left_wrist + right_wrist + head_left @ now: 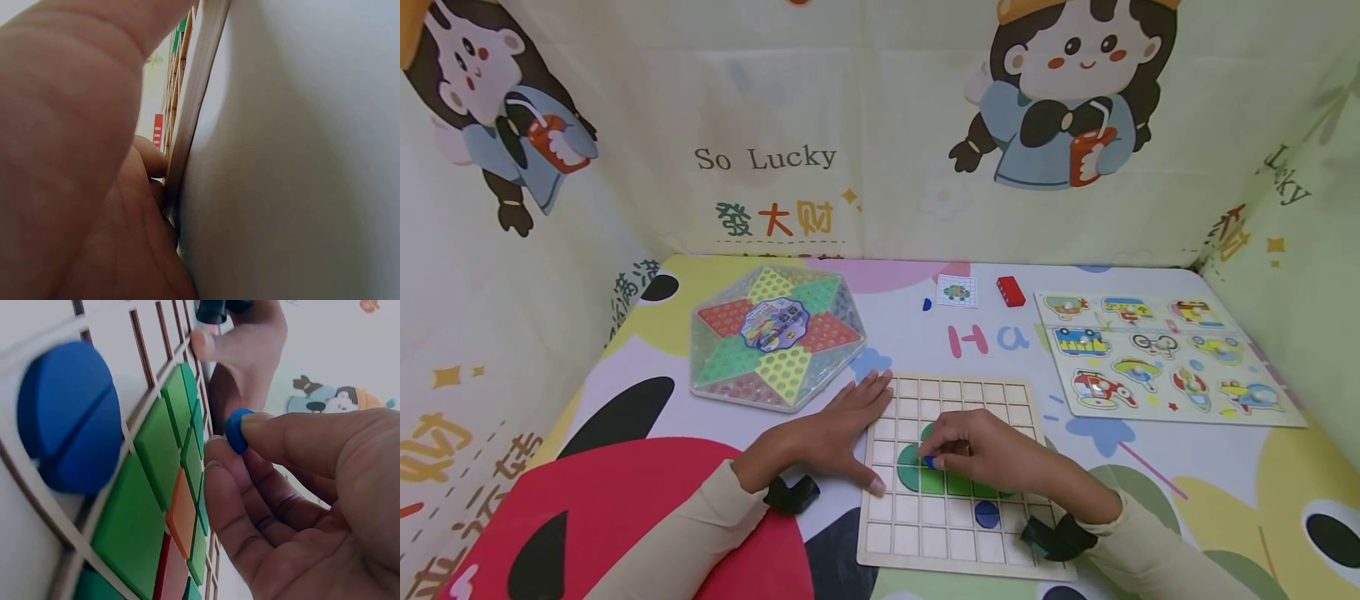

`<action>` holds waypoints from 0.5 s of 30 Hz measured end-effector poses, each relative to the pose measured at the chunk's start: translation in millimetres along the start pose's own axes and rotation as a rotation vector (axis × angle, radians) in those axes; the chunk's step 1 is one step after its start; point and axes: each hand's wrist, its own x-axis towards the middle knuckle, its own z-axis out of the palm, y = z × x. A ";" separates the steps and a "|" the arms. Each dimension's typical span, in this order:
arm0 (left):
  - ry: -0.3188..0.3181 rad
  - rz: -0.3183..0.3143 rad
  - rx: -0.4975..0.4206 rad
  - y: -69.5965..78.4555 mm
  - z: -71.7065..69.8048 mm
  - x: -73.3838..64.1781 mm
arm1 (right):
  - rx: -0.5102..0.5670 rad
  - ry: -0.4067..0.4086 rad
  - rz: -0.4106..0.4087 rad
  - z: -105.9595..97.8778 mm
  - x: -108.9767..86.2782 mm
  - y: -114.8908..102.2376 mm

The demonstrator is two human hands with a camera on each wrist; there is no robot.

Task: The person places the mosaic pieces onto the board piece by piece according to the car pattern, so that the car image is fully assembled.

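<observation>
A wooden grid board [880, 542] lies flat on the table in the head view. My right hand [992, 450] is over its middle, pinching a small blue half-round piece [236, 431] between thumb and fingertips. Beneath that hand sit green tiles [131, 525], partly hidden in the head view. An orange tile [181, 512] and a red tile [172, 569] show among them in the right wrist view. Two blue half-rounds form a disc [987, 514] near the board's front. My left hand [827, 437], fingers straight, rests at the board's left edge, its thumb touching the frame.
Behind the board lie a pattern card [957, 292], a loose blue half-round [927, 305] and a red block [1011, 292]. A hexagonal Chinese checkers set [760, 367] is at the back left, a vehicle peg puzzle [1165, 408] at the right. Printed curtains [895, 108] surround the table.
</observation>
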 end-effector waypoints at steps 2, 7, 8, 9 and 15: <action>0.000 -0.005 -0.001 -0.2 0.3 -0.4 | 0.007 -0.023 0.009 2.1 -1.3 -1.9; 0.000 -0.003 -0.010 0.0 -0.1 -1.1 | 0.030 -0.068 0.018 8.6 -4.1 -7.3; -0.001 -0.002 -0.011 0.3 -0.3 -1.1 | 0.025 -0.071 0.013 9.8 -4.7 -8.1; 0.000 0.000 -0.010 0.3 -0.3 -1.0 | 0.019 -0.075 0.007 11.1 -5.0 -8.9; 0.005 0.006 0.005 0.3 -0.2 -0.3 | 0.015 -0.111 0.019 17.3 -7.0 -14.3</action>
